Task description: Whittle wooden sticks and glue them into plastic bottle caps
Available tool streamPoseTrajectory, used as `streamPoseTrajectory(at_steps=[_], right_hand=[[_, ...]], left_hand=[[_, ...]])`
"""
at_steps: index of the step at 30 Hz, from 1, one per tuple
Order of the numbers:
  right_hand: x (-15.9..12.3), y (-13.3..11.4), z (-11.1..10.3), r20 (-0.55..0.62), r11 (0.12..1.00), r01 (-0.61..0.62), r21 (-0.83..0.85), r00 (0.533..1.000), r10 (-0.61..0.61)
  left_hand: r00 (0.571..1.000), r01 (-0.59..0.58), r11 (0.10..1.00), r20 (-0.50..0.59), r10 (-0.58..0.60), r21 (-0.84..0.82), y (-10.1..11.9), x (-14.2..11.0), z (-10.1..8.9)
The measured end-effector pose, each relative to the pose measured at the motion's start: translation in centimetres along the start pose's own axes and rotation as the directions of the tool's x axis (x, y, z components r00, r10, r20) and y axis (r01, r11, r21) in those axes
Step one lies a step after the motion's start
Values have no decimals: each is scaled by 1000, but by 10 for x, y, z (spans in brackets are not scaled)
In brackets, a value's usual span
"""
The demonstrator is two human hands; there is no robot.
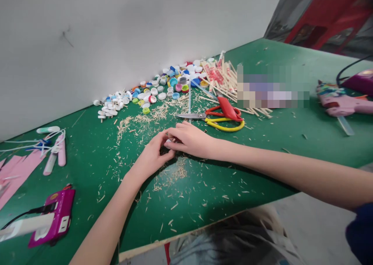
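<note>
My left hand and my right hand meet over the middle of the green table, fingertips close together. Between them they pinch a small white bottle cap, mostly covered by the fingers. Just beyond my right hand lies a pair of scissors with red and yellow handles, blades pointing left. Pale wood shavings are strewn under and around both hands. A pile of coloured bottle caps lies against the wall, with several white caps on short sticks at its left end.
Wooden sticks with red wrappers are heaped behind the scissors. A pink glue gun rests at the right. On the left are a purple device with a cable, pink strips and pink-handled tools. The white wall bounds the table's back.
</note>
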State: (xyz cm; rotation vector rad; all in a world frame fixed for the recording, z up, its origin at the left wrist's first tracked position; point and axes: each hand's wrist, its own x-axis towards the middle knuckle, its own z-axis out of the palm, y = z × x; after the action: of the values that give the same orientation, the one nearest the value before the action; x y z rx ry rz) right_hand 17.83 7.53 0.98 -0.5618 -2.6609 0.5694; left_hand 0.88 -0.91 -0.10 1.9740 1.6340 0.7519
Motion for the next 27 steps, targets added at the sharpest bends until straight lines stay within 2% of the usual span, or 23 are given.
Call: streamPoseTrajectory(at_steps=[5,12,20,27], right_hand=[[3,2,1,15,998,-35,47,999,34],[8,3,3,21,991,-73,110,997,71],[4,7,6,6,974,-78,215,997,78],[3,7,7,42,974,-130,188,991,124]], left_hand=[[1000,-22,1000,-18,22,0,-2,1,2],[995,-40,990,-83,51,138,-4,3,2],[996,-36,985,-73,49,167,-5,1,3],[998,-36,984,-51,46,176,-4,-1,4]])
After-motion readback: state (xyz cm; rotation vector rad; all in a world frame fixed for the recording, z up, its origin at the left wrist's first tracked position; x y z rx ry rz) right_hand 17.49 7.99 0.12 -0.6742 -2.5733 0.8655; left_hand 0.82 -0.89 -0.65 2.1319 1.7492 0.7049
